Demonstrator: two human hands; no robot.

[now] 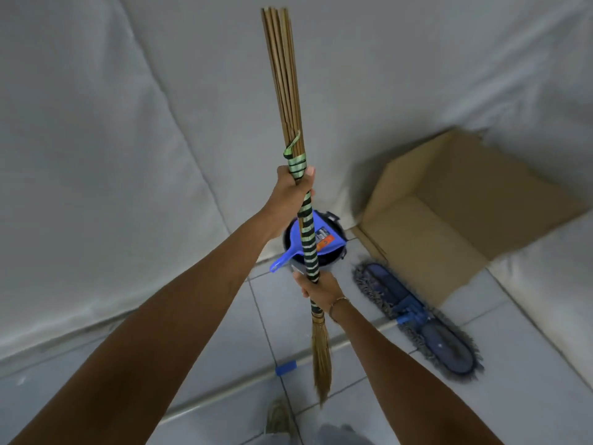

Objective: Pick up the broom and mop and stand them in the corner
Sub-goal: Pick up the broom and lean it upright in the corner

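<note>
I hold the straw broom point(284, 91) upright in front of the corner, its bare stick end up and its soft bristles hanging down near the floor. Green and black tape wraps its middle. My left hand point(293, 187) grips the broom high on the pale green wrap. My right hand point(317, 285) grips it lower, at the bottom of the striped wrap. The mop point(417, 316) lies flat on the tiled floor to the right, its blue fringed head near the box. Its white handle with a blue grip runs toward the lower left, behind the broom.
A dark bucket point(337, 252) with a blue dustpan point(321, 239) in it stands in the corner, right behind the broom. An open cardboard box point(465, 200) lies on its side against the right wall. Grey walls meet at the corner; pale tiles cover the floor.
</note>
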